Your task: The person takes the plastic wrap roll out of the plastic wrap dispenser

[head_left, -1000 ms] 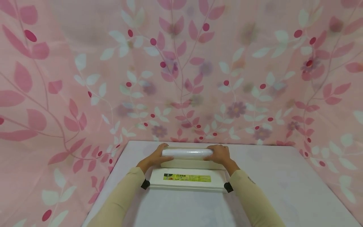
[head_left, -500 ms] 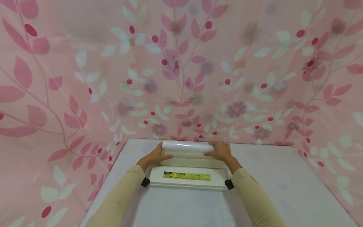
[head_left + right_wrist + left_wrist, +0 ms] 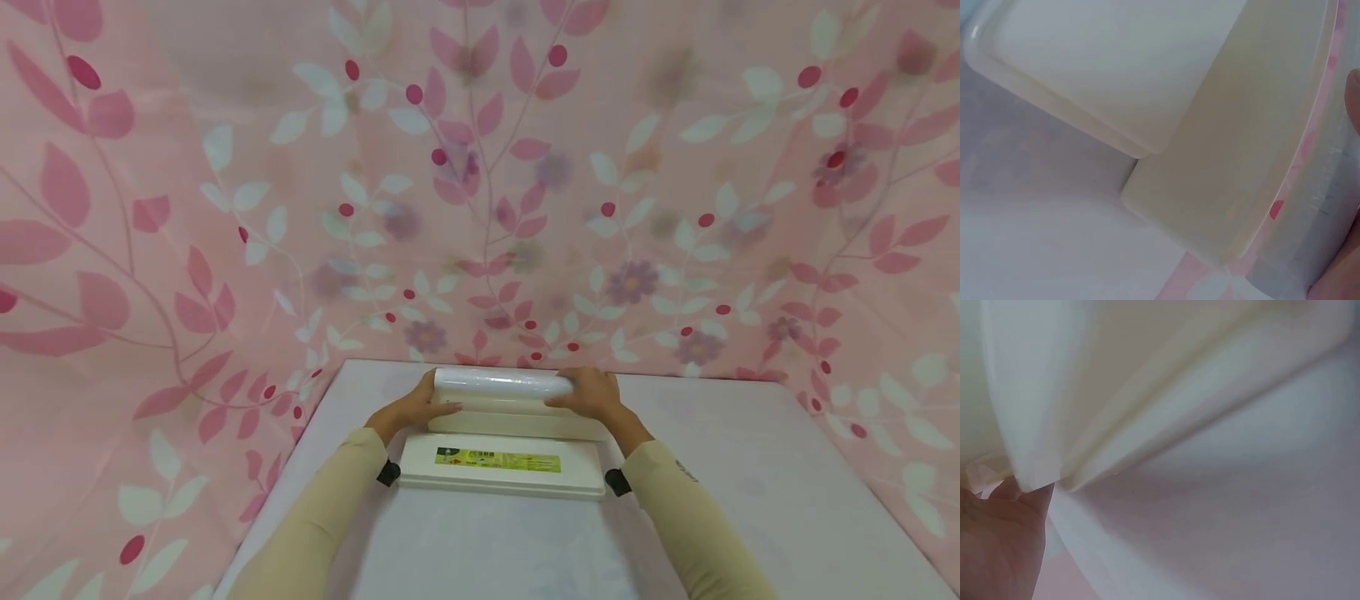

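A shiny white roll of plastic wrap lies level between both hands, just above and behind the open cream box. My left hand holds its left end, fingers behind and thumb stretched along the front. Its right end is in the grip of my right hand, whose fingers are partly hidden. The right wrist view shows a gap between the roll and the box wall. In front, the white lid lies flat, bearing a green and yellow label.
A white cloth covers the table. Its far edge meets a pink curtain with leaf and flower patterns, which also surrounds both sides. Black wrist straps sit beside the lid's ends.
Both hands have raised the roll of plastic wrap out of the box, up and toward the curtain. The box and lid stay in place.
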`<state>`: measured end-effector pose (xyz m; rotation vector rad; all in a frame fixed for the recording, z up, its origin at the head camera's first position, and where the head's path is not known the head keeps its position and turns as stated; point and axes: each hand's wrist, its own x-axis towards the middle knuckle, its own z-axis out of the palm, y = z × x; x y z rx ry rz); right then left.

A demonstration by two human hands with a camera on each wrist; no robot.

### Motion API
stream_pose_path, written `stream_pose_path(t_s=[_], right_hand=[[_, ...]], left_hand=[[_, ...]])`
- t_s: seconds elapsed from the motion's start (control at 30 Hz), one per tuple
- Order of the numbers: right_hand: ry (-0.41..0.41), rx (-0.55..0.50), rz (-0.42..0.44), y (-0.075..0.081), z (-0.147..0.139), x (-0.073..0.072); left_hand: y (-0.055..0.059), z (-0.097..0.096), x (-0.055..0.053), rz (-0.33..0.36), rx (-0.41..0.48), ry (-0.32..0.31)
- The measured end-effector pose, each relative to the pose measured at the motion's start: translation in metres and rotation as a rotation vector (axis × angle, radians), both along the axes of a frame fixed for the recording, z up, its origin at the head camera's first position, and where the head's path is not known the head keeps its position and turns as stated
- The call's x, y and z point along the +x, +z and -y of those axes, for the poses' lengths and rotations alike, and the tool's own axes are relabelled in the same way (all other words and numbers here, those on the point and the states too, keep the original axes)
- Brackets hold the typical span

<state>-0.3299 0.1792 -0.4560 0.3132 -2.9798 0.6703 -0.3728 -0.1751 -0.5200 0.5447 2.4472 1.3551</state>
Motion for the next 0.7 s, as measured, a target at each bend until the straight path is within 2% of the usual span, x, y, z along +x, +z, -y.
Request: stream_pose_path(t_s=[0.23, 0.37, 0.53, 0.7], right_hand=[[0.020, -0.029, -0.006, 0.0029, 0.0018, 0.0032], [0.021, -0.024, -0.019, 0.0005, 0.0024, 0.0037], [0.004, 0.005, -0.007, -0.0010, 0.0029, 0.0049], [0.028, 0.020, -0.064, 0.0043, 0.0024, 0.0032]], left_hand=[[0.0011, -0.0011, 0.0009, -0.037, 0.003, -0.017], [-0.0012, -0.0015, 0.0010, -0.014, 0.026, 0.005], [-0.0045, -0.0024, -0.0005, 0.006, 0.053, -0.023], [-0.0037, -0.0018, -0.0003, 0.008, 0.051, 0.018]])
